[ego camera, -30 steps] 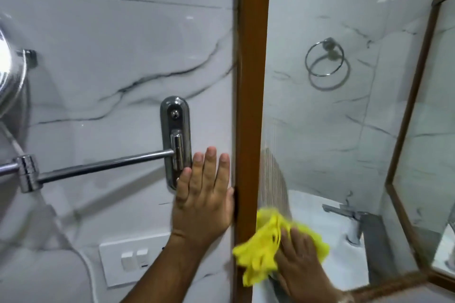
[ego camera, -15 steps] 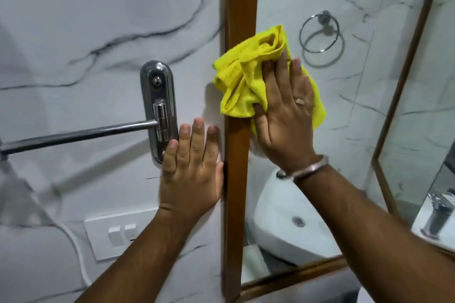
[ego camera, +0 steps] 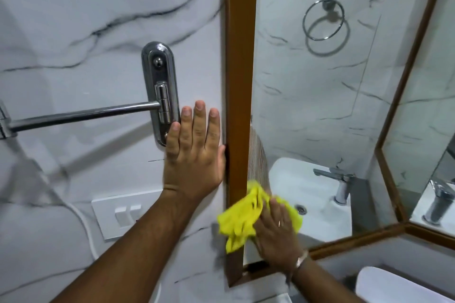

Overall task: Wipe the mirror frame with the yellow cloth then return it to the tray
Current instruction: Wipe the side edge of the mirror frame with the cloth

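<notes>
The mirror's brown wooden frame runs vertically down the middle of the view, with its lower rail slanting off to the right. My right hand presses the crumpled yellow cloth flat against the lower part of the left frame post, near the bottom corner. My left hand lies flat on the marble wall just left of the post, fingers together and pointing up, thumb touching the frame edge. No tray is in view.
A chrome wall bracket with a horizontal arm sits left of my left hand. A white switch plate is below it. The mirror reflects a towel ring, a white basin and a tap.
My right hand has swept the yellow cloth down the frame post, from mid-height to near the bottom corner. My left hand stays flat on the wall.
</notes>
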The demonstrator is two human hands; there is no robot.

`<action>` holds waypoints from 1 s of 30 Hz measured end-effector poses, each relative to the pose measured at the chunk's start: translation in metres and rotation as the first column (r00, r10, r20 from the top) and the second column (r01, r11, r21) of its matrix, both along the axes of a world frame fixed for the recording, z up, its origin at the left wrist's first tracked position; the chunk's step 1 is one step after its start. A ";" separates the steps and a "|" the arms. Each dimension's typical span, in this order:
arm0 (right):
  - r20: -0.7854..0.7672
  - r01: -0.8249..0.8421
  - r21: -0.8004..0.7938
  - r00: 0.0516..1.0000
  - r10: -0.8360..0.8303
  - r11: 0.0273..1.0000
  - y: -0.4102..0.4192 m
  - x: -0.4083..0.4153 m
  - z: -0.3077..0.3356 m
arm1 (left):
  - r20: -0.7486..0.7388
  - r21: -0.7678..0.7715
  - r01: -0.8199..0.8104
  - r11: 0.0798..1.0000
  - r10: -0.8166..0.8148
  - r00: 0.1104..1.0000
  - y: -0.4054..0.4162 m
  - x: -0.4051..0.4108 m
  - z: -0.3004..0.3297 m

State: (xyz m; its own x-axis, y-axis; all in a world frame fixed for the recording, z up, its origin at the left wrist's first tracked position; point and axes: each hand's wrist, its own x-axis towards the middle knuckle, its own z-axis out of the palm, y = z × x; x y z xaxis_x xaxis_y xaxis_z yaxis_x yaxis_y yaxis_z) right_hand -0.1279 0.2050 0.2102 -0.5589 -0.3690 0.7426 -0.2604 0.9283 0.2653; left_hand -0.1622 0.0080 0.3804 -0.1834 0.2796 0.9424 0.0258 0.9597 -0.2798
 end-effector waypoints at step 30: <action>-0.428 -0.125 -0.216 0.904 0.022 0.968 -0.014 -0.033 0.323 | -0.015 0.003 -0.012 1.000 0.012 1.000 0.001 -0.002 -0.001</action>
